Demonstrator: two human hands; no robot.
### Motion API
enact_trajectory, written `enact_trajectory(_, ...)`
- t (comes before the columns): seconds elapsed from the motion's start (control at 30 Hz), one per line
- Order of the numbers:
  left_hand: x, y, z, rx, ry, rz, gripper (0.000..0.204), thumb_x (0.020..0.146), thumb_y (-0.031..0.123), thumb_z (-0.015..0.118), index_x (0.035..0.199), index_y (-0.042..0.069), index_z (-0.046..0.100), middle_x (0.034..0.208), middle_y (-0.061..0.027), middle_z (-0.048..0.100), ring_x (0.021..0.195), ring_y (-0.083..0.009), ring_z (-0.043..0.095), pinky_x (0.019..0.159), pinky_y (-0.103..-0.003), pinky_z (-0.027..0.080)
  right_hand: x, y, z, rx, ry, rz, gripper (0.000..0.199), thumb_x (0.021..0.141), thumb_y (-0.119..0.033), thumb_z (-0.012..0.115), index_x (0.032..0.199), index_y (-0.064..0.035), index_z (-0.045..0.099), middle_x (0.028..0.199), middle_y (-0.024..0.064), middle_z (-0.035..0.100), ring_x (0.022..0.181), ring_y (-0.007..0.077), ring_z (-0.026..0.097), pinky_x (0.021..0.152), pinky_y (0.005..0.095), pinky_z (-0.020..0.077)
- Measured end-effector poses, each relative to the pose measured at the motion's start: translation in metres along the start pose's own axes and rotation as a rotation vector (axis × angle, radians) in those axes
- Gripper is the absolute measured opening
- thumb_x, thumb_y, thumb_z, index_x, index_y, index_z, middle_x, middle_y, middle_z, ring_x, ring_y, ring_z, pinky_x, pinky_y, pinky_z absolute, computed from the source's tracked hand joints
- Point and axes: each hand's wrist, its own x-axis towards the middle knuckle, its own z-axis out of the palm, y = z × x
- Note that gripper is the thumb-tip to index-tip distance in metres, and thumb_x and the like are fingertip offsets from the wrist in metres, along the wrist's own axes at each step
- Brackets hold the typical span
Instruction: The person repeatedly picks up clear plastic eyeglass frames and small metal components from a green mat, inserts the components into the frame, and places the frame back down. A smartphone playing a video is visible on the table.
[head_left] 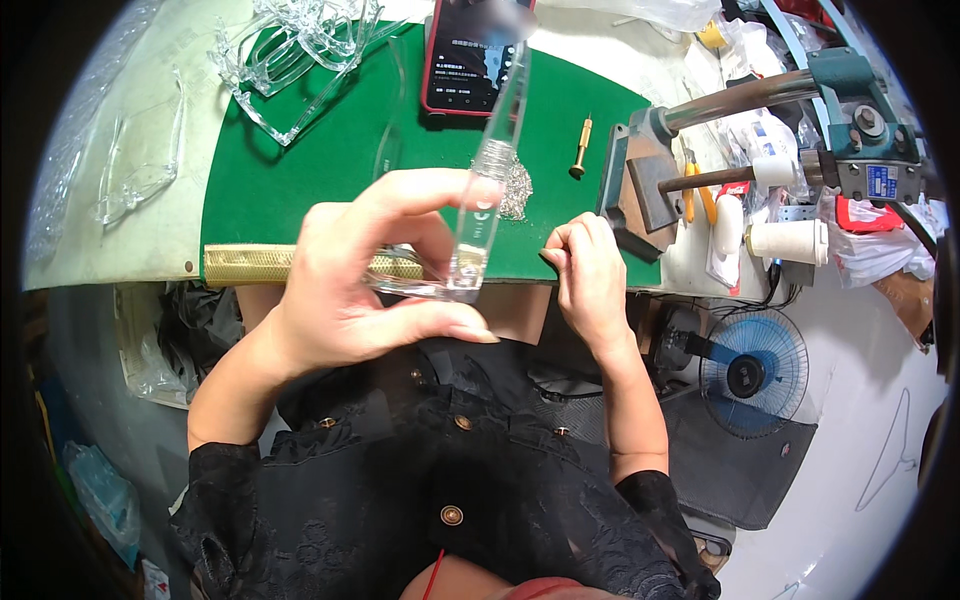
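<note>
My left hand (335, 275) is raised over the front edge of the table, its fingers and thumb closed round a clear plastic eyeglass frame (466, 262). One temple of the frame points upward, away from me. Low over the front edge of the green mat (330, 180), my right hand (592, 275) has its fingers curled in and the thumb against them; whatever they pinch is too small to make out. A heap of tiny metal screws (517, 195) lies on the mat between the hands. Beyond the right hand rests a small brass screwdriver (581, 148).
Several clear frames (290, 60) are piled at the far left. A phone (468, 60) lies at the back. A green metal hand press (650, 190) stands at the right, beside orange-handled pliers (700, 195) and a white cup (790, 242). A blue fan (752, 372) is below the table.
</note>
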Motion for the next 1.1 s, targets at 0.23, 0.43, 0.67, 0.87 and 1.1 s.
enact_trajectory(0.23, 0.026, 0.012, 0.041, -0.078, -0.177, -0.213, 0.071, 0.070, 0.005, 0.081, 0.131, -0.002, 0.044, 0.093, -0.0089, 0.067, 0.066, -0.0097, 0.061, 0.063, -0.024, 0.049, 0.031, -0.030, -0.063, 0.532, 0.281, -0.229, 0.016, 0.087, -0.014, 0.058, 0.076, -0.0052, 0.052, 0.077, 0.0071, 0.048, 0.069, 0.0187, 0.047, 0.063, 0.0279, 0.0393)
enact_trajectory(0.43, 0.032, 0.010, 0.056, -0.119, -0.092, -0.168, 0.063, 0.073, 0.010, 0.080, 0.128, 0.001, 0.050, 0.070, -0.0049, 0.066, 0.063, -0.0093, 0.063, 0.065, -0.023, 0.050, 0.040, -0.047, -0.082, 0.285, 0.216, -0.386, 0.023, 0.081, -0.028, 0.066, 0.075, -0.0076, 0.058, 0.078, 0.0047, 0.055, 0.070, 0.0207, 0.053, 0.062, 0.0312, 0.0423)
enact_trajectory(0.67, 0.033, 0.006, 0.058, -0.071, -0.089, -0.137, 0.062, 0.073, 0.015, 0.080, 0.127, 0.002, 0.052, 0.067, -0.0061, 0.066, 0.062, -0.0123, 0.066, 0.062, -0.023, 0.050, 0.037, -0.046, -0.083, 0.269, 0.191, -0.354, 0.023, 0.079, -0.029, 0.068, 0.075, -0.0074, 0.060, 0.077, 0.0049, 0.056, 0.068, 0.0204, 0.053, 0.060, 0.0307, 0.0414)
enact_trajectory(0.87, 0.032, 0.005, 0.056, -0.056, -0.100, -0.133, 0.062, 0.073, 0.015, 0.080, 0.127, 0.002, 0.052, 0.067, -0.0072, 0.066, 0.061, -0.0139, 0.066, 0.061, -0.024, 0.050, 0.036, -0.046, -0.081, 0.306, 0.187, -0.345, 0.022, 0.078, -0.027, 0.069, 0.075, -0.0070, 0.061, 0.076, 0.0048, 0.056, 0.068, 0.0200, 0.053, 0.060, 0.0300, 0.0413)
enact_trajectory(1.1, 0.030, 0.004, 0.057, -0.082, -0.094, -0.153, 0.062, 0.074, 0.015, 0.080, 0.127, 0.002, 0.052, 0.067, -0.0069, 0.065, 0.061, -0.0138, 0.066, 0.060, -0.024, 0.050, 0.037, -0.045, -0.079, 0.340, 0.187, -0.332, 0.023, 0.079, -0.028, 0.069, 0.075, -0.0065, 0.061, 0.076, 0.0051, 0.056, 0.068, 0.0197, 0.053, 0.061, 0.0295, 0.0415)
